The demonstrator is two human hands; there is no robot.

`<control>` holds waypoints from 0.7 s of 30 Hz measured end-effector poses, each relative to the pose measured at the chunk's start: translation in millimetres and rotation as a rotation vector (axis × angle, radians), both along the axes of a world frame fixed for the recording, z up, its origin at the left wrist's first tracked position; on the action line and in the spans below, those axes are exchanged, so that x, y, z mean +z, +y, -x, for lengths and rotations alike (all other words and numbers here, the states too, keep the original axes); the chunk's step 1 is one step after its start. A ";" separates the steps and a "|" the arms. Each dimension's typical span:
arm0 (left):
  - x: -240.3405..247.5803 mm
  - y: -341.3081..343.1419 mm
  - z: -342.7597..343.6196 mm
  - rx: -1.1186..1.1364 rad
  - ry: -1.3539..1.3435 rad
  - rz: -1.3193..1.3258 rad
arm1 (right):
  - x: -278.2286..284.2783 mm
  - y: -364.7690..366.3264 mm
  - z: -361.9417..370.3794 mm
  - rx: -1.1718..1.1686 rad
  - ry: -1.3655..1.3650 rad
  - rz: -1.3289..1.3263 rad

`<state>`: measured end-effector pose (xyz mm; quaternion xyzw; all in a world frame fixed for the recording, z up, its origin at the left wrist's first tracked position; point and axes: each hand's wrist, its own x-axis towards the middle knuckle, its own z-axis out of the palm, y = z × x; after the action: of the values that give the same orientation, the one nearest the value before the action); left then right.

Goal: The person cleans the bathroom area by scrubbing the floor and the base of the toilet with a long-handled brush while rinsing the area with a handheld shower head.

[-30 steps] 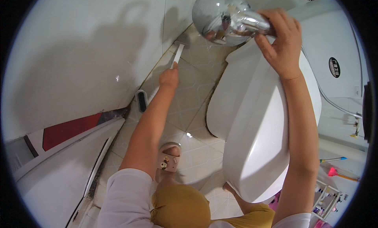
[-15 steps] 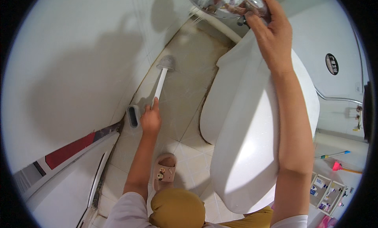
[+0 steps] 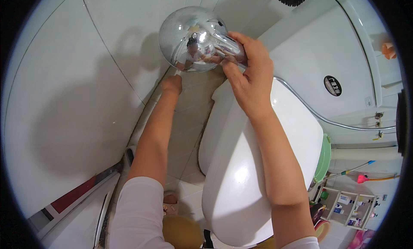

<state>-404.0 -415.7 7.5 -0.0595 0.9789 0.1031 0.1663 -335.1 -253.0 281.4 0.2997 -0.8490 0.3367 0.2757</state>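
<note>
A large, round chrome shower head is held in my right hand, whose fingers wrap round its neck above the toilet's near end by the wall. Lower and to the left, my left hand reaches forward along the wall base, closed on the white handle of a toilet brush. Only a short bit of that handle shows; the shower head covers the brush's head. The white toilet stands between my forearms, lid down, with its cistern on the right.
A grey brush holder stands by the left wall, partly behind my left arm. A metal hose runs across from the right wall valve. Beyond the toilet are a green basin and a shelf of bottles. A slipper shows below.
My right hand has brought the shower head leftward and down, fully into view. The left hand has reached farther forward with the toilet brush. My view has shifted slightly to the right.
</note>
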 end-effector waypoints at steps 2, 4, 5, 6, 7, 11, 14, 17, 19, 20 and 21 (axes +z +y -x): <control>-4.0 -6.8 6.4 -0.025 -0.024 0.031 | 2.1 -1.3 -1.9 -0.039 -0.048 -0.017; -14.5 -16.4 8.2 0.012 0.065 0.018 | 0.4 1.3 -0.4 -0.054 -0.035 -0.030; -18.3 -12.3 8.0 0.005 0.065 0.003 | -0.6 4.2 0.0 -0.070 -0.027 -0.035; -17.4 -14.0 2.7 0.061 0.127 0.017 | -1.0 4.7 -0.6 -0.070 -0.030 -0.040; -16.3 -12.0 0.0 0.116 0.189 0.030 | -0.1 5.4 -1.3 -0.094 -0.034 -0.009; -35.5 26.9 23.8 0.127 0.224 -0.029 | -2.8 0.9 0.5 -0.094 -0.012 0.048; -45.4 59.8 34.0 0.108 0.406 -0.200 | -2.4 -4.3 -2.1 -0.065 -0.053 0.088; -67.4 73.8 32.4 0.002 0.478 -0.253 | -1.0 -3.7 -2.7 -0.001 -0.123 0.053; -65.2 83.8 13.1 -0.132 0.386 -0.192 | -0.6 -3.7 -3.6 -0.015 -0.114 0.044; -63.6 86.7 1.4 -0.129 0.382 -0.189 | -1.0 -3.9 -5.1 -0.037 -0.109 0.038; -45.4 105.6 -8.8 -0.308 0.341 -0.220 | -2.3 5.5 -2.6 -0.066 -0.105 0.012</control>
<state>-395.2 -310.1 -37.9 0.1272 0.9731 0.1910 0.0181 -332.5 -247.5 279.1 0.2519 -0.8697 0.3478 0.2434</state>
